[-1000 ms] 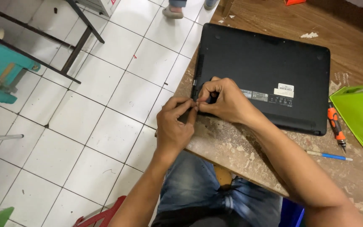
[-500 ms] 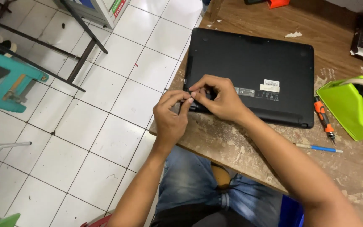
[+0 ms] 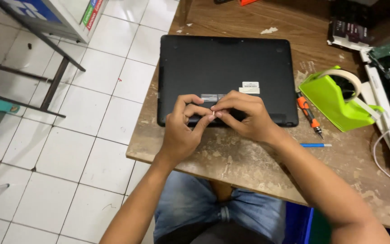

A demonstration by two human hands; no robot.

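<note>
**Both hands pinching at the laptop's near edge**

Your left hand and right hand are meeting fingertip to fingertip, pinching a tiny pale bit — too small to identify. They're hovering over the black laptop, which is lying underside-up on the worn wooden table — orange screwdriver and green tape dispenser lying to the right.

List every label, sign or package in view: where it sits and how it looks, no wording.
White label: small rectangle on the black laptop underside, just beyond the right hand.
Grey label: narrow strip on the laptop, partly hidden behind the fingertips of the left hand.
Sign panel: on a metal stand on the tiled floor, top left; blue face, green and red stripes at its edge.
</note>
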